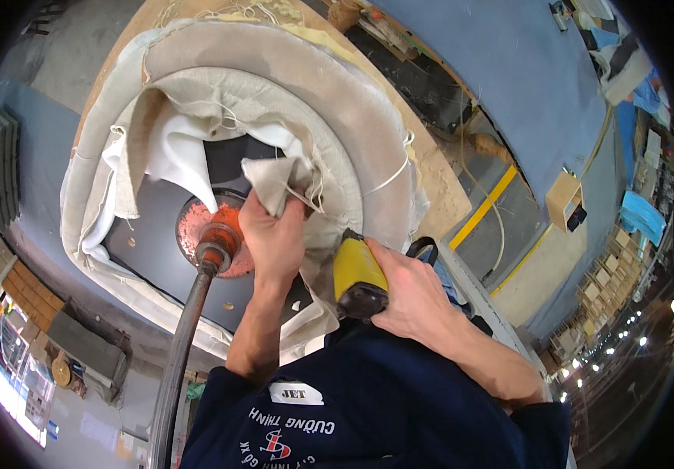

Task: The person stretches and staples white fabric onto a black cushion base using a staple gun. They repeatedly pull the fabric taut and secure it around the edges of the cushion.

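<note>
An upholstered chair shell point(274, 47) in pale beige fabric lies with its dark underside panel point(157, 211) facing up. My left hand point(270, 234) is closed on a loose flap of beige fabric point(274, 176), pulled up near the panel's edge. Strands of white thread hang beside those fingers. My right hand point(411, 285) grips a yellow and black staple gun point(359, 270), just right of the fabric edge. The gun's nose points toward the fabric; whether it touches is hard to see. White lining point(176, 152) shows under the turned-back cloth.
A steel rod point(184, 344) with a worn orange round foot point(216, 230) stands against the panel, left of my left hand. A wooden board point(442, 184) lies under the chair. Blue-grey surfaces point(501, 70), a small box point(563, 199) and a hanging hose point(501, 234) are to the right.
</note>
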